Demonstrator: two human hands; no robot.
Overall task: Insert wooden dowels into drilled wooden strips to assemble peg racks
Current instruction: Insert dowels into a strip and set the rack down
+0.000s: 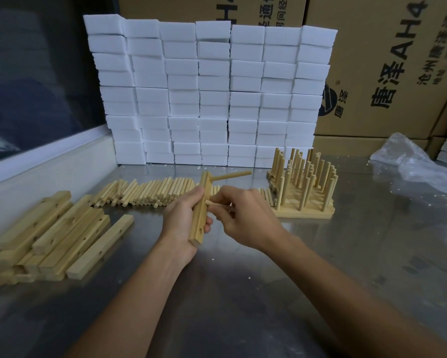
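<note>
The left hand (183, 220) grips an upright pale drilled wooden strip (201, 210) above the steel worktop (243, 293). The right hand (245, 218) pinches a short round wooden dowel (214, 204) at the strip's middle. Its fingers hide most of the dowel.

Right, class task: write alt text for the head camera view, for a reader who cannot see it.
A person's left hand holds a drilled wooden strip upright with one dowel already in it, while the right hand pushes a second dowel towards a hole. Loose dowels, spare strips and finished racks lie on the metal table.
</note>
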